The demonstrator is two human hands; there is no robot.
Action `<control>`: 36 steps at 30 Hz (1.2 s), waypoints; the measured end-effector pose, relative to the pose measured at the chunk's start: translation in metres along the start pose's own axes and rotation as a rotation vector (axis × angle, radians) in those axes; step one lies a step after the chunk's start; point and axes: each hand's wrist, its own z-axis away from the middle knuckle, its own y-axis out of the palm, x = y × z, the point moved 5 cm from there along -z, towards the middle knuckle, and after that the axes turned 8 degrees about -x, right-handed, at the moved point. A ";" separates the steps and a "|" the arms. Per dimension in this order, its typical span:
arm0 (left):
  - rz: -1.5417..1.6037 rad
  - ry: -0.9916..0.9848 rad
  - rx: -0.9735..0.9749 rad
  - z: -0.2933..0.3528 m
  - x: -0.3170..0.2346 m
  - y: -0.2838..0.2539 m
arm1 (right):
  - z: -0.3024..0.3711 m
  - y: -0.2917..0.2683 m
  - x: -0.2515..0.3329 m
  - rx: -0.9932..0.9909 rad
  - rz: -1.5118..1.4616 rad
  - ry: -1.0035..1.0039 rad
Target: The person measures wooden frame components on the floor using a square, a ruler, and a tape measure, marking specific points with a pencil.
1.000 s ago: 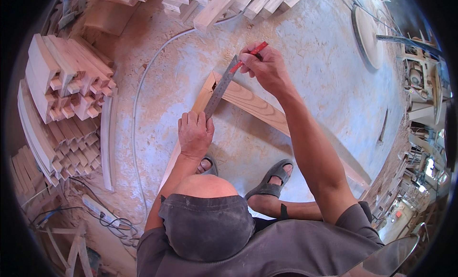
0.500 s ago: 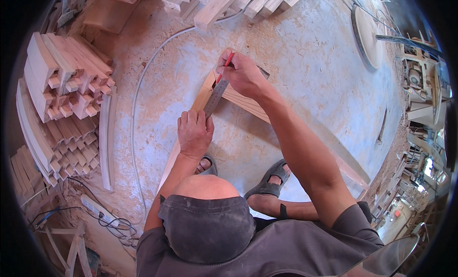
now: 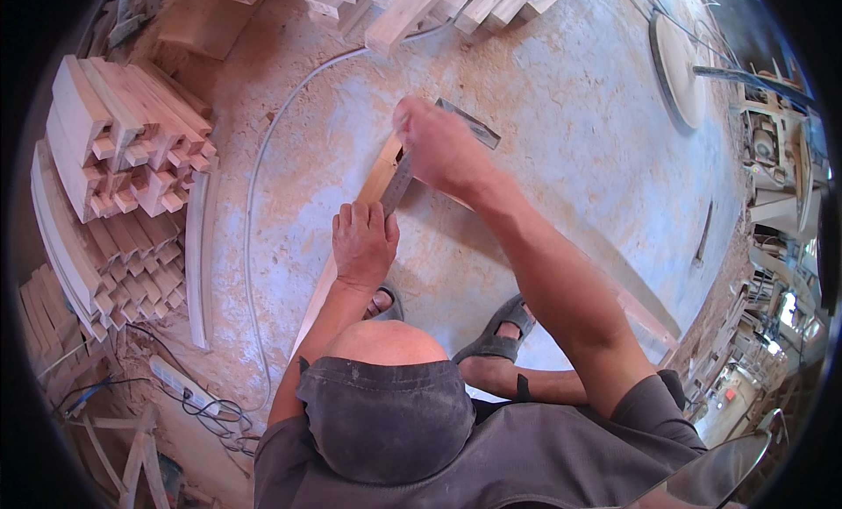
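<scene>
My left hand is closed around a pale wooden bar, its thumb at the lower end of a metal ruler blade lying along the bar. A dark slot shows near the bar's far end. Above that end is my right hand, fingers curled in and smeared by motion. The red pencil seen in it half a second ago is now hidden by the hand. Beyond the right hand, a flat metal piece sticks out; whether it joins the blade is hidden.
Stacked bars with tenon ends stand at the left. More timber lies at the far side. A pale cable curves over the dusty floor. A round disc is at the far right. My sandalled feet flank the work.
My right hand has shifted slightly and turned, covering the pencil and uncovering more of the flat metal piece. My left hand keeps its hold on the bar.
</scene>
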 end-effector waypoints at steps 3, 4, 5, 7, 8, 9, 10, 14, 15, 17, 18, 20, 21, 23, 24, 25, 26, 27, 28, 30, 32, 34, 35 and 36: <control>-0.005 0.005 -0.014 0.005 0.003 0.005 | 0.021 0.027 0.012 0.017 0.009 -0.135; -0.004 0.002 -0.006 0.006 0.004 0.004 | 0.028 0.032 0.021 0.045 -0.050 -0.055; -0.003 -0.001 0.002 0.007 0.004 0.004 | 0.034 0.034 0.028 0.072 -0.109 0.025; -0.001 -0.002 0.001 0.006 0.004 0.002 | 0.037 0.023 0.025 0.010 -0.110 0.155; -0.001 -0.002 -0.008 0.005 0.003 0.002 | 0.037 0.021 0.011 -0.039 -0.106 0.197; 0.004 0.003 -0.016 0.003 0.000 0.002 | 0.037 0.019 -0.006 -0.093 -0.099 0.242; 0.008 0.002 -0.011 0.001 -0.001 0.001 | 0.030 0.010 -0.016 -0.269 -0.290 0.186; -0.007 -0.012 0.000 0.001 0.001 -0.002 | 0.009 -0.019 -0.025 -0.287 -0.210 0.217; -0.013 -0.012 0.000 0.002 0.001 -0.001 | 0.008 -0.018 -0.020 -0.248 -0.162 0.202; -0.017 -0.014 0.003 0.002 0.001 0.000 | 0.007 -0.015 -0.009 -0.170 -0.067 0.171; -0.020 -0.014 0.007 0.002 0.001 0.001 | 0.009 -0.011 -0.005 -0.155 -0.016 0.121; -0.013 0.003 0.004 0.001 -0.001 0.002 | 0.015 -0.003 0.003 -0.126 0.084 0.022; -0.018 0.005 0.006 0.004 0.001 0.001 | 0.019 0.006 0.012 -0.052 0.088 -0.001; -0.038 0.023 0.019 0.008 0.004 0.003 | 0.030 0.018 0.034 0.090 0.112 -0.041; -0.037 0.041 0.022 0.005 0.001 0.006 | 0.039 0.041 0.021 0.047 0.045 -0.046; -0.031 0.037 0.019 0.006 0.002 0.004 | 0.041 0.039 0.026 0.026 -0.013 -0.001; -0.025 0.032 0.016 0.006 0.004 0.003 | 0.044 0.037 0.031 0.006 -0.071 0.043; -0.020 0.028 0.015 0.008 0.006 0.001 | 0.045 0.036 0.034 -0.014 -0.131 0.089; -0.018 0.027 0.021 0.006 0.003 0.001 | 0.039 0.034 0.026 -0.144 -0.084 0.034; -0.022 0.017 0.037 0.004 0.002 0.002 | 0.029 0.028 -0.006 -0.214 -0.158 0.219; -0.026 0.012 0.032 0.003 0.000 0.002 | 0.018 0.017 -0.027 -0.267 -0.218 0.304; -0.024 0.005 0.032 0.002 -0.001 0.002 | 0.011 0.007 -0.036 -0.304 -0.268 0.290; -0.020 0.002 0.035 0.001 -0.002 0.001 | 0.011 0.005 -0.039 -0.275 -0.231 0.294; -0.022 -0.003 0.039 0.002 0.000 0.000 | 0.008 0.003 -0.035 -0.243 -0.200 0.296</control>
